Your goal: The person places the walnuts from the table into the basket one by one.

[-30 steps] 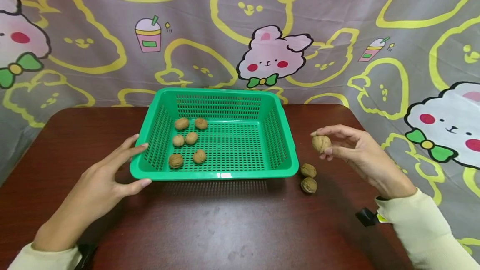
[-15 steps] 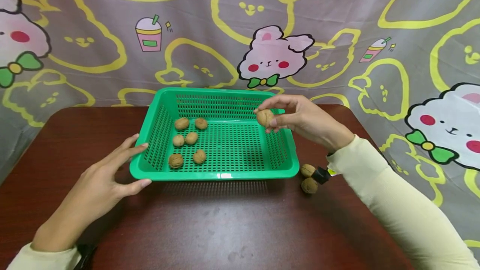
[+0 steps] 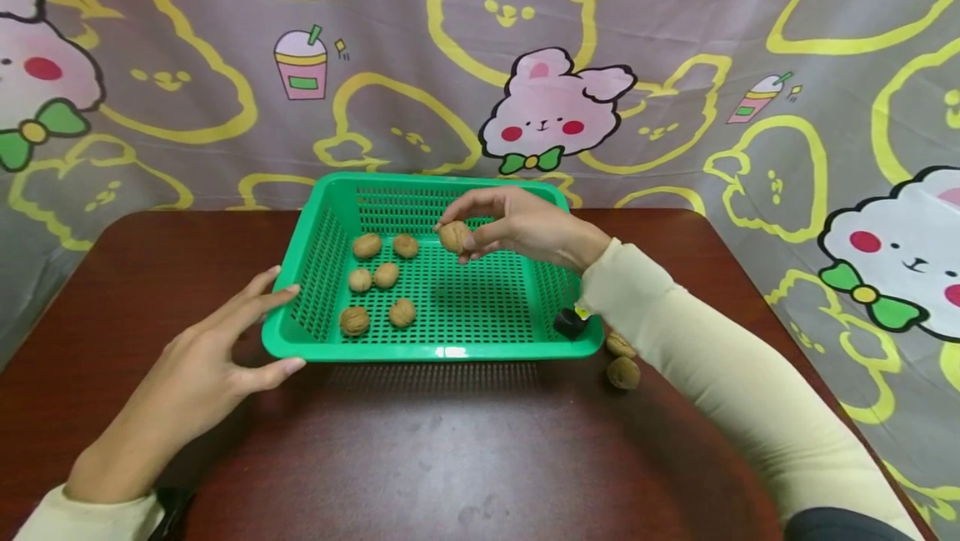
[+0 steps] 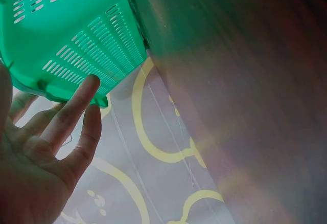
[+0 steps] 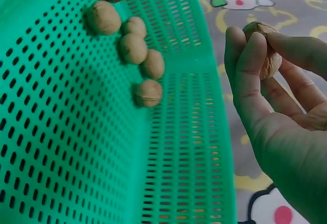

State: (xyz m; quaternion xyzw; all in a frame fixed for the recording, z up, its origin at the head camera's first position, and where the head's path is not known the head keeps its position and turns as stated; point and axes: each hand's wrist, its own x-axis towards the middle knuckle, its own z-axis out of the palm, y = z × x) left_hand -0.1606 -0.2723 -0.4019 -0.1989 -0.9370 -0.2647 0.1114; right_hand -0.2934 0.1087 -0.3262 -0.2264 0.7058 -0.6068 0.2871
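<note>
A walnut (image 3: pixel 453 237) is pinched between the thumb and fingertips of my right hand (image 3: pixel 525 227), held above the middle of a green plastic basket (image 3: pixel 442 352). The right wrist view shows the same walnut (image 5: pixel 271 64) in my fingers. Several walnuts (image 3: pixel 355 322) lie on the basket's floor in its left part. My left hand (image 3: pixel 206 353) rests at the basket's left front corner, fingers extended along the rim and thumb by the front edge. In the left wrist view its fingers (image 4: pixel 76 106) lie against the basket's perforated side.
Two walnuts (image 3: pixel 622 373) lie on the dark red-brown table (image 3: pixel 450 458) just right of the basket, one partly hidden by my right sleeve (image 3: pixel 675 316). A patterned grey cloth (image 3: pixel 420 41) hangs behind the table and along its right side.
My right hand has carried the walnut leftward from beside the basket's right side to over its middle. My left hand and the walnuts in the basket have stayed put.
</note>
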